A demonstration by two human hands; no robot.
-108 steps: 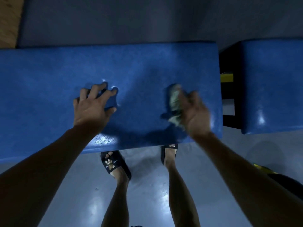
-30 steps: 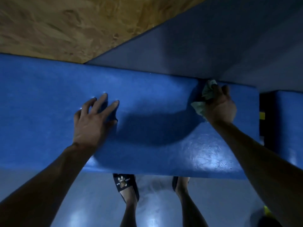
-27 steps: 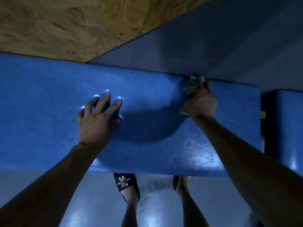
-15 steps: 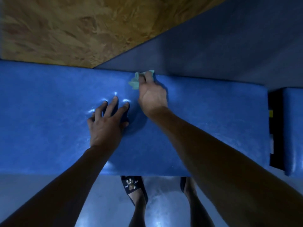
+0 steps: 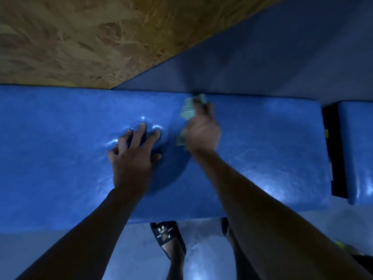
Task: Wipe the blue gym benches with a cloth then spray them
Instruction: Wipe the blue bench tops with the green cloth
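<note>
In the head view, the only view there is, the person bends over a long blue bench (image 5: 262, 158) and looks straight down on its padded top. The left hand (image 5: 133, 158) lies flat on the pad with the fingers spread and released, grasping nothing; the fingertips press small dents into the cushion, so I judge this hand is there to carry the body's weight while the other one works. The right hand (image 5: 201, 134) is clenched around a pale green cloth (image 5: 187, 112), which is crumpled and sticks out in front of the knuckles and under the palm. The cloth touches the pad near the far edge of the bench, just beside the left fingertips. The hand is a little blurred, which suggests a wiping stroke in progress. A bunched cloth probably gives firmer pressure than a flat one. At the right, a second blue bench (image 5: 357, 150) stands apart across a dark gap. Behind the benches are a wooden board (image 5: 90, 37) and a grey wall (image 5: 282, 57). No spray bottle is visible, so the spraying step seems not yet begun.
</note>
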